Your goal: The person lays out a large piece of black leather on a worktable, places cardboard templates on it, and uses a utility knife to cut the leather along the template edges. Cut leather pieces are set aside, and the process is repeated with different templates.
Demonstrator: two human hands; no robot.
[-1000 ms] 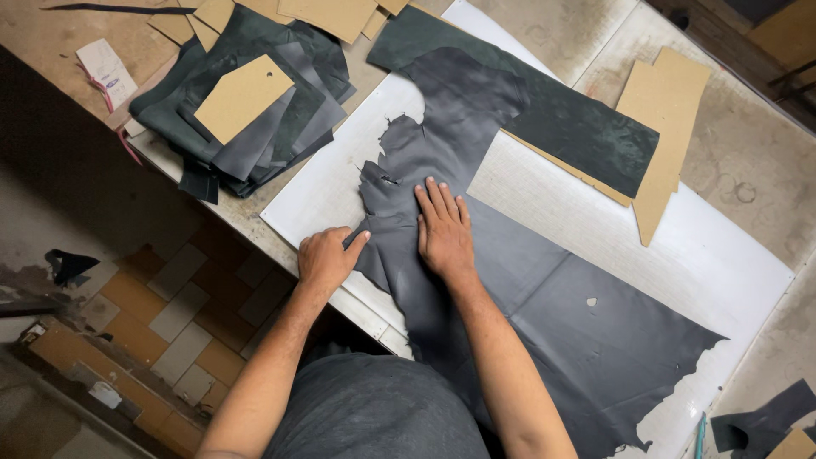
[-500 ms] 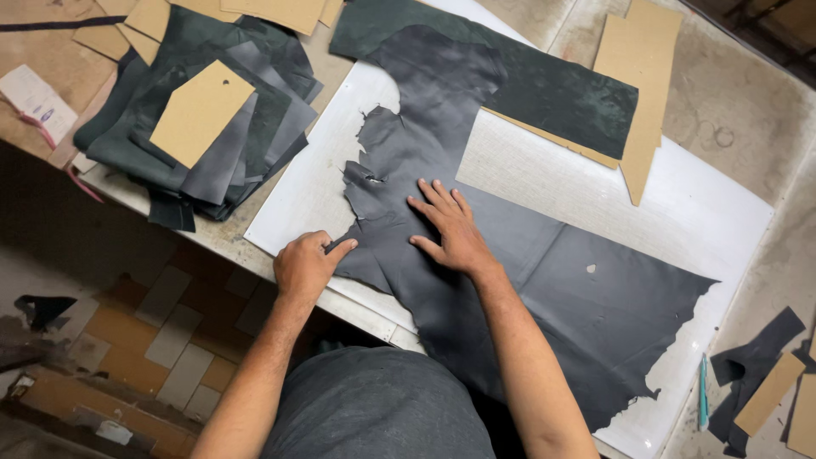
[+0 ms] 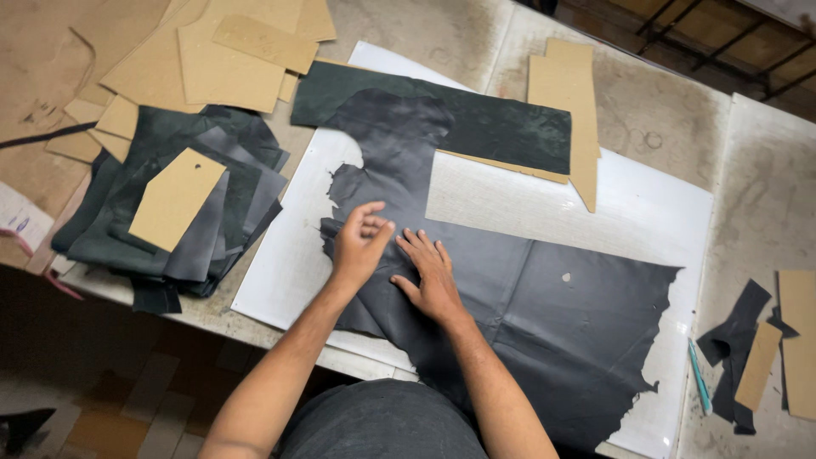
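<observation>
A large dark grey leather hide (image 3: 544,314) lies spread over a white cutting board (image 3: 646,212) on the table. My right hand (image 3: 429,276) presses flat on the hide near its left part, fingers spread. My left hand (image 3: 359,242) rests just beside it on the hide's ragged left edge, fingers loosely curled and touching the leather. Neither hand grips anything. A dark green leather strip (image 3: 476,119) lies across the far end of the hide.
A stack of cut dark leather pieces (image 3: 183,225) with a cardboard pattern (image 3: 174,197) on top sits at left. More cardboard patterns (image 3: 229,51) lie behind it, and one (image 3: 569,102) at the back. Leather scraps (image 3: 735,340) and a teal pen (image 3: 699,376) lie right.
My left hand has moved from the table's near edge up onto the hide, next to my right hand. The camera view has shifted left, so the scene sits further right.
</observation>
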